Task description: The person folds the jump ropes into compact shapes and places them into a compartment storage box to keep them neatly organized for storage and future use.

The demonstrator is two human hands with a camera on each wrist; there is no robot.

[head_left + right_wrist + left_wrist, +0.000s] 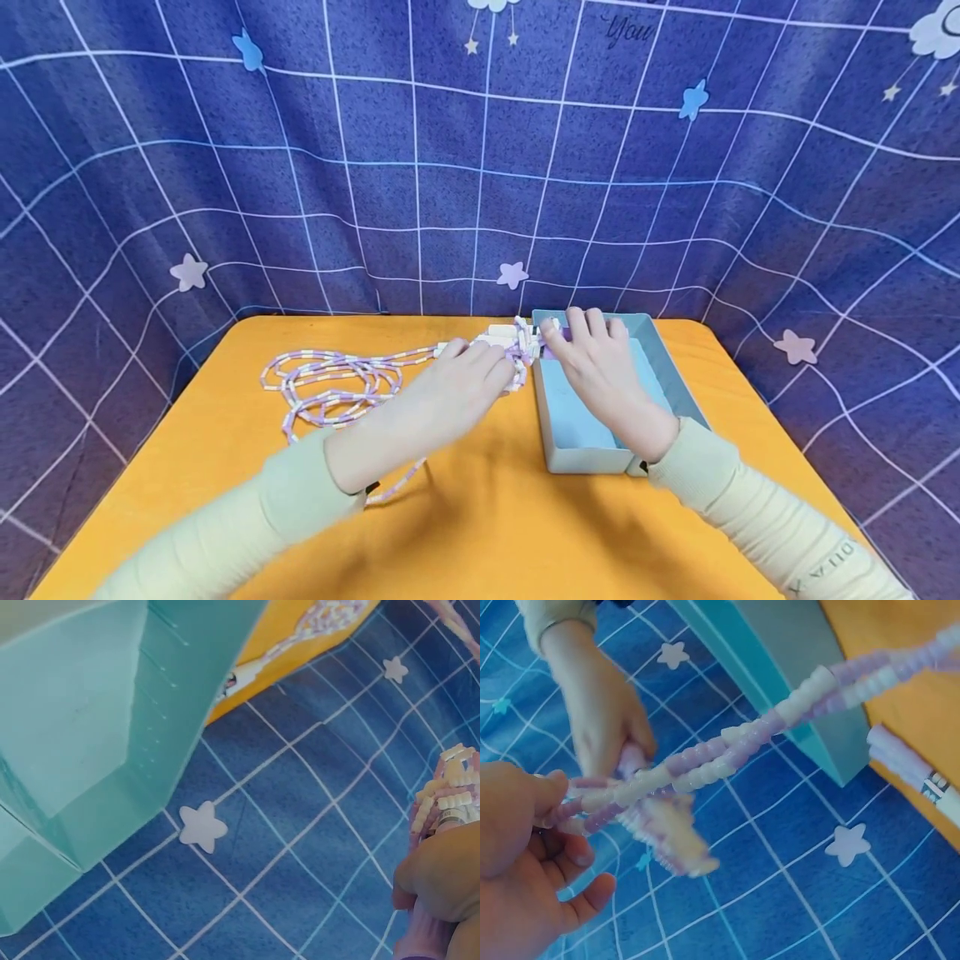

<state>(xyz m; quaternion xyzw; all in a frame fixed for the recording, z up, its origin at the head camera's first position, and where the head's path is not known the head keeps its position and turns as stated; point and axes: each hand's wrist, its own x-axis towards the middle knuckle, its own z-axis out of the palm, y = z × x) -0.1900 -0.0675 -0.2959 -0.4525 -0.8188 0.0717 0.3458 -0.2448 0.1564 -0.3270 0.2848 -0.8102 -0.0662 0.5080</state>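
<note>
Over the table, a purple-and-white beaded jump rope (522, 340) hangs bunched between the hands. My right hand (596, 354) grips its purple handle (426, 936), beside a bundle of beaded strands (676, 836). In the left wrist view, my left hand (517, 855) pinches doubled beaded strands (705, 761) between thumb and fingers, with its other fingers loosely bent. From the head view the back of the left hand hides that grip. Loops of beaded rope (330, 396) lie on the table to the left, and a purple-and-white handle (900, 757) shows there.
A blue-grey open bin (555, 454) stands on the right of the orange-covered table (480, 533), beneath my right hand and forearm. A blue curtain (450, 192) with white grid lines and stars hangs behind the table and along both sides.
</note>
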